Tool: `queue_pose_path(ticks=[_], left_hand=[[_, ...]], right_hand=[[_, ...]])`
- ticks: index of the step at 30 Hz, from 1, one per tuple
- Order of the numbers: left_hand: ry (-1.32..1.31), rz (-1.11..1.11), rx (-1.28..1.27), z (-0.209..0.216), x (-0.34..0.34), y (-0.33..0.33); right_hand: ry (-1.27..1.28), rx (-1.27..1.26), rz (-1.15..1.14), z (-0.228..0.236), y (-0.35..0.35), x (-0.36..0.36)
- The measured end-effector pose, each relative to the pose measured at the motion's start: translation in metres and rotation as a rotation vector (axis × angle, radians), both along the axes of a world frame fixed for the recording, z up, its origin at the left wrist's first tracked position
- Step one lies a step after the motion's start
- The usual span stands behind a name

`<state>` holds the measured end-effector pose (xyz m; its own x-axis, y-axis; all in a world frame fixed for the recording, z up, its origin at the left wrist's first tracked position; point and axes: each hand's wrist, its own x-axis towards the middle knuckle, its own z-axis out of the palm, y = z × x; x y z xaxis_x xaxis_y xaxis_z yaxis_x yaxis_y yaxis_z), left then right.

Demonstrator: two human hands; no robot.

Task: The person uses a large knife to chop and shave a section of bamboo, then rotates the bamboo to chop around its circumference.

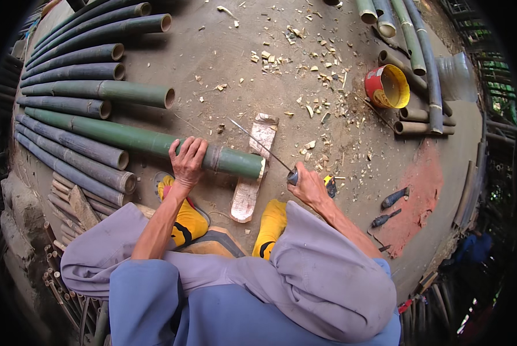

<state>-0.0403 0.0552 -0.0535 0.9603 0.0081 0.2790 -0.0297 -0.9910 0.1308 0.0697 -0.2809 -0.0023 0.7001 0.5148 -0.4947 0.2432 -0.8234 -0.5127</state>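
Left: row of dark bamboo poles (74, 72) lying side by side, cut ends facing inward. Below them, grey rocks (25, 202) and a stack of thin bamboo lengths (61, 293). Upper centre to right: pale wood chips (268, 57) scattered over bare earth floor (183, 75). Right: red bucket (376, 85) with yellow inside, tipped; long poles (407, 34) above, short bamboo pieces (418, 128) beside it, clear plastic (457, 78) at outer edge. Lower right: reddish patch (418, 199), material unclear; dark-handled tools (393, 198) at its left side
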Motion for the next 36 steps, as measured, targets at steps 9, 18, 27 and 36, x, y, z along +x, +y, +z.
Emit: queue_pose_path(ticks=[9,18,27,36], left_hand=[[-0.25,1.118,-0.592,0.022,0.006,0.046],[-0.496,1.121,-2.317,-0.003,0.025,0.053],[0.298,0.05,-2.657,0.096,0.005,-0.056],[-0.652,0.311,-2.697,0.054,-0.003,0.109]], right_hand=[[-0.475,0.021,0.055,-0.054,-0.014,-0.008],[0.014,0.392,-0.048,0.083,0.036,0.047],[0.01,-0.194,0.5,0.2,0.07,0.059],[-0.557,-0.342,0.261,0.218,-0.157,0.017]])
